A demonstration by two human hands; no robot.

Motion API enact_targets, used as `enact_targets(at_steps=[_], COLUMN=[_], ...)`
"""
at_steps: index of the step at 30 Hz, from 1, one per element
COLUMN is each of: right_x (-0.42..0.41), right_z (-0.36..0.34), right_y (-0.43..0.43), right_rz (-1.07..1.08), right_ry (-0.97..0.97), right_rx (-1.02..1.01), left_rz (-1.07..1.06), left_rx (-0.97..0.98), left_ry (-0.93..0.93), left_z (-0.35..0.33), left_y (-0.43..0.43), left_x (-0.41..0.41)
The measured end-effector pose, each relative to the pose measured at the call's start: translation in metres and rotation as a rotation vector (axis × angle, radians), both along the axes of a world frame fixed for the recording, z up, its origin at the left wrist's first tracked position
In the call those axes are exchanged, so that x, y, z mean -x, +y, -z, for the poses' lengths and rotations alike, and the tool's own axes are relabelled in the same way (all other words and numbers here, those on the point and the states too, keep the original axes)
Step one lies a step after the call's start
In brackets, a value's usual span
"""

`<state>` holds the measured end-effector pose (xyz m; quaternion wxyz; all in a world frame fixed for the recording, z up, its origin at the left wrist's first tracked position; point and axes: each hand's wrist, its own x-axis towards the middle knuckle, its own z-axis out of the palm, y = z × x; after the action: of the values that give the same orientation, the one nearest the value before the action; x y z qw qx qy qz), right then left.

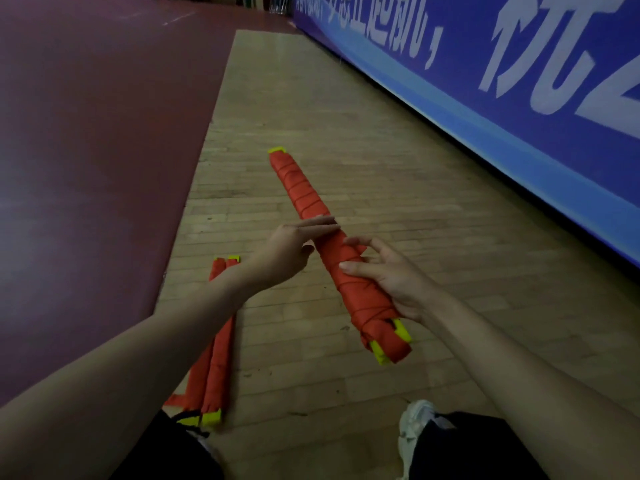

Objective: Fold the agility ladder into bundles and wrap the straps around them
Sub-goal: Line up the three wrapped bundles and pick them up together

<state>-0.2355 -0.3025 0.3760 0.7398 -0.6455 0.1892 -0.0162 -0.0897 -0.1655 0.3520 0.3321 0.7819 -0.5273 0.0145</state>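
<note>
A long ladder bundle (pixel 304 188), yellow rungs wound in orange strap, slants above the wooden floor from the far middle toward me. My right hand (pixel 394 282) holds it near its close end, with the thumb across the top and the other fingers mostly hidden beneath. My left hand (pixel 294 244) reaches in from the left and lays straight fingers on the bundle's middle, the thumb apart below them. A second ladder bundle (pixel 216 358) lies on the floor at the lower left, partly hidden by my left forearm, with a loose orange strap end beside it.
A blue banner wall (pixel 519 98) with white characters runs along the right. A dark red floor area (pixel 86 150) borders the wooden strip (pixel 311 98) on the left. My dark-clad knees and a white shoe (pixel 414 431) are at the bottom edge.
</note>
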Motion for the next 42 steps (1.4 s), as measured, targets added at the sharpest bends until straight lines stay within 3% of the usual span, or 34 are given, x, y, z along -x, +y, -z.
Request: enact_targets(at_steps=[4, 6, 11, 14, 24, 33, 39, 42], right_x=[-0.021, -0.040, -0.107, -0.137, -0.192, -0.181, -0.170, -0.176], right_z=[0.015, 0.027, 0.085, 0.146, 0.318, 0.391, 0.425, 0.432], right_y=[0.013, 0.020, 0.041, 0.057, 0.118, 0.143, 0.147, 0.155], right_rz=[0.078, 0.099, 0.116, 0.119, 0.092, 0.134, 0.203, 0.173], right_ry=[-0.014, -0.010, 0.014, 0.018, 0.135, 0.266, 0.468, 0.504], right_rx=[0.068, 0.086, 0.115, 0.174, 0.226, 0.087, -0.009, 0.134], left_rz=[-0.033, -0.029, -0.177, -0.321, -0.608, -1.061, -1.133, -1.118], left_rx=[-0.060, -0.172, -0.480, -0.540, -0.427, -0.285, -0.216, -0.219], left_ry=[0.388, 0.492, 0.501, 0.531, 0.812, 1.218, 1.256, 1.242], left_z=[0.001, 0.004, 0.045, 0.088, 0.234, 0.332, 0.350, 0.355], left_y=[0.015, 0.030, 0.065, 0.078, 0.134, 0.159, 0.158, 0.157], left_x=[-0.006, -0.017, -0.062, -0.085, -0.124, -0.102, -0.089, -0.087])
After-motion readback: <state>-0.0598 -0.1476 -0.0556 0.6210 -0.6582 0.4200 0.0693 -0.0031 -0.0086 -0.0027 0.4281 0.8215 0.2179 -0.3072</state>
